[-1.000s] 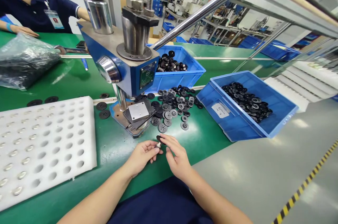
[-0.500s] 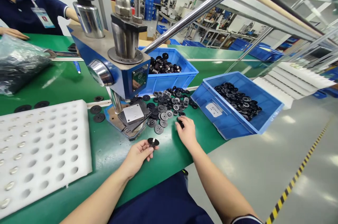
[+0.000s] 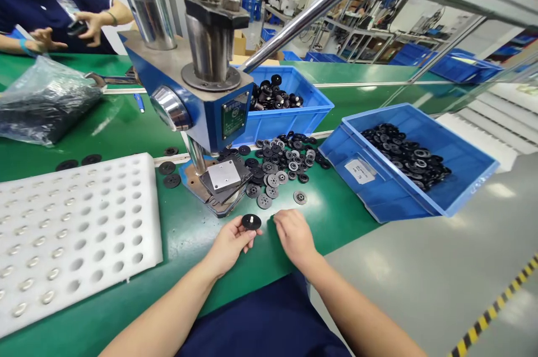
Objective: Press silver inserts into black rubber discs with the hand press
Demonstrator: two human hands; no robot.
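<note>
My left hand (image 3: 230, 244) pinches a small black disc (image 3: 251, 222) with a pale centre pin, held just above the green bench. My right hand (image 3: 295, 235) hovers beside it with fingers curled under; what they hold, if anything, is hidden. Just ahead lies a loose pile of black and grey discs (image 3: 281, 165). The blue hand press (image 3: 197, 96) stands over its metal base plate (image 3: 223, 176) to the front left of my hands.
A white foam tray (image 3: 75, 228) with holes and metal studs lies at left. Two blue bins (image 3: 290, 113) (image 3: 420, 200) hold more discs. A plastic bag (image 3: 42, 100) sits at far left. Another person's hands (image 3: 84, 25) work across the bench.
My right hand has pulled back from the disc pile to beside my left hand. The left hand keeps its disc. The person opposite has raised both hands.
</note>
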